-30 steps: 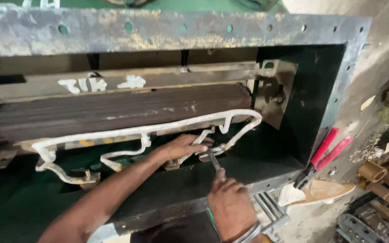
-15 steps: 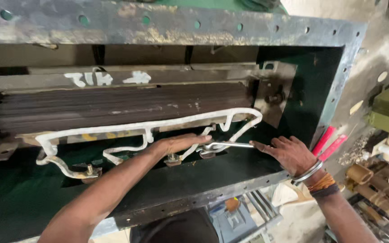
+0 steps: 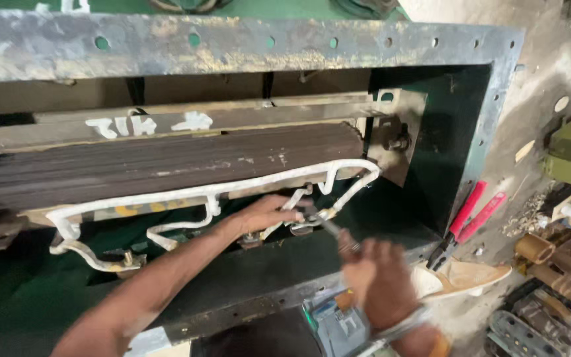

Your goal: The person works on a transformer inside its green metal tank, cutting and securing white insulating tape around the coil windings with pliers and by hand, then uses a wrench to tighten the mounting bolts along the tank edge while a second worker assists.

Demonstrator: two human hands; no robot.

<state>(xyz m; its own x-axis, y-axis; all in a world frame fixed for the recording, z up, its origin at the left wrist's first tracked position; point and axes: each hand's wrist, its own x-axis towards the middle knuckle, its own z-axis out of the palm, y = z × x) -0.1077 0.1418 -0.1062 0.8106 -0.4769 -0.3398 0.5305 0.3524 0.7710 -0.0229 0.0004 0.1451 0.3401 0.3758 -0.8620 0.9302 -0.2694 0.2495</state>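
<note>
The left hand (image 3: 266,215) reaches into a green metal tank (image 3: 490,125), fingers closed on a terminal bolt (image 3: 305,228) among white-wrapped leads (image 3: 193,195). The blurred right hand (image 3: 378,277) grips a slim tool (image 3: 328,228) touching that bolt. Above sits the dark laminated core (image 3: 166,162); red-handled pliers (image 3: 460,221) lie to the right.

Daylight falls from the upper right, brightening the pale floor (image 3: 550,73) almost to glare, while the inside of the green metal frame (image 3: 490,119) lies in deep shadow. The right hand (image 3: 381,281) is smeared by motion blur; the left hand (image 3: 266,215) is sharper. Straight edges bow slightly toward the corners.
</note>
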